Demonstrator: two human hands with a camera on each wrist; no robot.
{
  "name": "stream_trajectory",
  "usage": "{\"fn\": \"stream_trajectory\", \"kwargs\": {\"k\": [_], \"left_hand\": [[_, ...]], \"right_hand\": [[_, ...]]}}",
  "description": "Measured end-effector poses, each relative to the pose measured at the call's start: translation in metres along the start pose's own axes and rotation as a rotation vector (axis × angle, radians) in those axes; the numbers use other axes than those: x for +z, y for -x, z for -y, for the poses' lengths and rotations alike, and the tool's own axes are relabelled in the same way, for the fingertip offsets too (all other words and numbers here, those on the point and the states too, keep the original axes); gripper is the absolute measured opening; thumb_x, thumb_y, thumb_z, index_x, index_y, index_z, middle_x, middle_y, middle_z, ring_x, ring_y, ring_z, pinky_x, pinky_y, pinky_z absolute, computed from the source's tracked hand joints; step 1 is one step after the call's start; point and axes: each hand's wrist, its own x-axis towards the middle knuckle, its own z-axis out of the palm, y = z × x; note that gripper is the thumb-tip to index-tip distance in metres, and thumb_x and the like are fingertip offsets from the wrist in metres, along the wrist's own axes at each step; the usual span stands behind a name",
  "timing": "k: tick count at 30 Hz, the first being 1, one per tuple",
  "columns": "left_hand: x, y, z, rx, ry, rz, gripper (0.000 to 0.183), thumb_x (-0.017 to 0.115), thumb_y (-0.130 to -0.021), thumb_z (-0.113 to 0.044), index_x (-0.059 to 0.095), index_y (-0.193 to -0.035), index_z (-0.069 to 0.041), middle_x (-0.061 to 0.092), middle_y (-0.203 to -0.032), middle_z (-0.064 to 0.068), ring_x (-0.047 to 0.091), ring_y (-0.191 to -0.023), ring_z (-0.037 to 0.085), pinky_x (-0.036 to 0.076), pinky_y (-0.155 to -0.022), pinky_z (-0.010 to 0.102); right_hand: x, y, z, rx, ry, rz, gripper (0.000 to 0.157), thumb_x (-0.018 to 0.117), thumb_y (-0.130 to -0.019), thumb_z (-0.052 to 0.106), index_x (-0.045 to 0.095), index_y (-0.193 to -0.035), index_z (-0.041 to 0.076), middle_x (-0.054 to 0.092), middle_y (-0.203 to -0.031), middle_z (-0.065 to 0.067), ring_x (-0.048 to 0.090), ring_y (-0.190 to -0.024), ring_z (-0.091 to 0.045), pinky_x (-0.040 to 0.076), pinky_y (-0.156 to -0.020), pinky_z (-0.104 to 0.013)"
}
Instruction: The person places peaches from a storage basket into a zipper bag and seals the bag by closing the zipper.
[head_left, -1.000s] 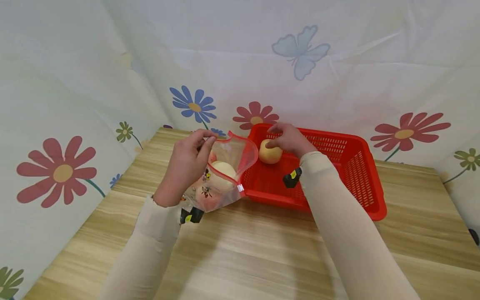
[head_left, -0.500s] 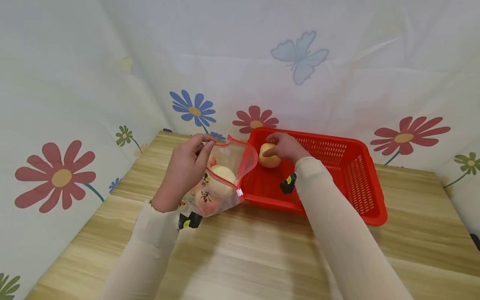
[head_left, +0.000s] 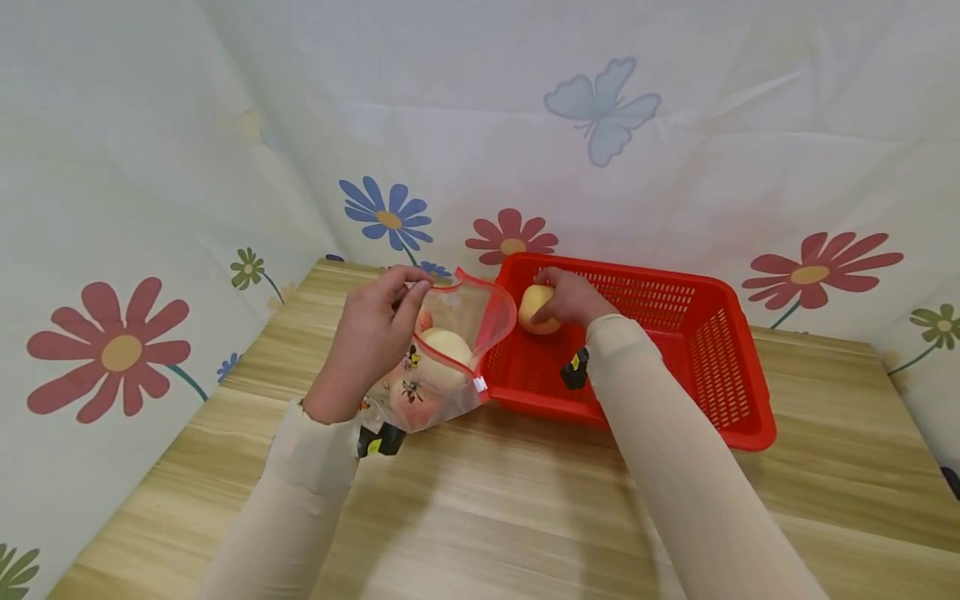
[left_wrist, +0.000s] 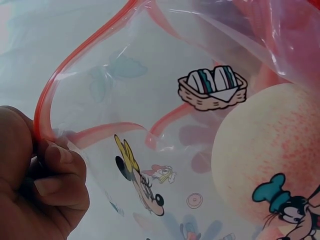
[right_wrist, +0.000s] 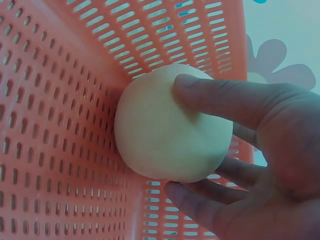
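In the head view my left hand [head_left: 367, 337] pinches the red-edged mouth of a clear zip bag [head_left: 480, 317] printed with cartoon figures. The bag's mouth gapes, and several pale, pink-blushed peaches [head_left: 447, 346] sit inside. One peach [left_wrist: 265, 150] looms large through the plastic in the left wrist view. Over the left end of a red basket, my right hand [head_left: 572, 298] grips a pale yellow peach [head_left: 536, 310]. The right wrist view has the thumb across that peach [right_wrist: 160, 130], with the other fingers curled behind and under it, partly hidden.
The red slotted basket [head_left: 723, 400] stands on a wood-grain table [head_left: 480, 517], its left end against the bag. Behind the table hangs a white cloth [head_left: 450, 108] printed with flowers and a butterfly.
My right hand has moved down slightly and its fingers have closed round the yellow peach in the basket. The left hand keeps its pinch on the bag's edge.
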Motion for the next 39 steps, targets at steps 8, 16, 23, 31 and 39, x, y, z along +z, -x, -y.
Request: {"fn": "stream_trajectory", "kwargs": {"k": [8, 16, 23, 31, 39], "left_hand": [[-0.002, 0.001, 0.000, -0.006, 0.007, 0.001, 0.023, 0.052, -0.101, -0.025, 0.065, -0.111, -0.008, 0.042, -0.059, 0.003, 0.037, -0.049, 0.018, 0.033, -0.048, 0.029], [-0.002, 0.001, -0.001, 0.000, 0.000, -0.005, 0.022, 0.053, -0.101, -0.023, 0.064, -0.111, -0.008, 0.042, -0.058, 0.003, 0.037, -0.048, 0.017, 0.032, -0.047, 0.029], [-0.002, 0.001, 0.000, -0.003, -0.004, -0.004, 0.023, 0.052, -0.101, -0.024, 0.064, -0.111, -0.008, 0.042, -0.058, 0.003, 0.037, -0.049, 0.018, 0.033, -0.048, 0.029], [-0.002, 0.001, 0.002, -0.017, 0.006, -0.001, 0.024, 0.051, -0.101, -0.025, 0.065, -0.111, -0.008, 0.043, -0.059, 0.004, 0.039, -0.049, 0.018, 0.033, -0.049, 0.030], [-0.003, 0.000, 0.001, -0.021, 0.000, -0.004, 0.024, 0.051, -0.101, -0.026, 0.064, -0.111, -0.008, 0.042, -0.059, 0.004, 0.038, -0.050, 0.018, 0.033, -0.048, 0.029]], "right_hand": [[-0.001, 0.003, 0.002, 0.018, 0.026, 0.008, 0.066, 0.081, -0.078, 0.016, 0.045, -0.132, 0.019, 0.054, -0.124, -0.007, 0.053, -0.108, -0.030, 0.053, -0.093, -0.046], [-0.008, 0.011, 0.006, 0.015, 0.033, 0.019, 0.070, 0.083, -0.076, 0.019, 0.046, -0.135, 0.020, 0.053, -0.125, -0.006, 0.052, -0.110, -0.030, 0.053, -0.093, -0.048], [-0.014, 0.020, 0.015, -0.010, 0.063, 0.006, 0.069, 0.083, -0.075, 0.017, 0.047, -0.133, 0.021, 0.054, -0.127, -0.005, 0.052, -0.109, -0.029, 0.052, -0.094, -0.046], [-0.016, 0.024, 0.019, -0.042, 0.089, 0.000, 0.067, 0.084, -0.074, 0.021, 0.048, -0.130, 0.020, 0.055, -0.125, -0.005, 0.052, -0.109, -0.028, 0.053, -0.092, -0.044], [-0.023, 0.033, 0.020, -0.075, 0.117, -0.002, 0.068, 0.085, -0.073, 0.026, 0.048, -0.130, 0.020, 0.053, -0.126, -0.004, 0.051, -0.110, -0.027, 0.055, -0.087, -0.042]]}}
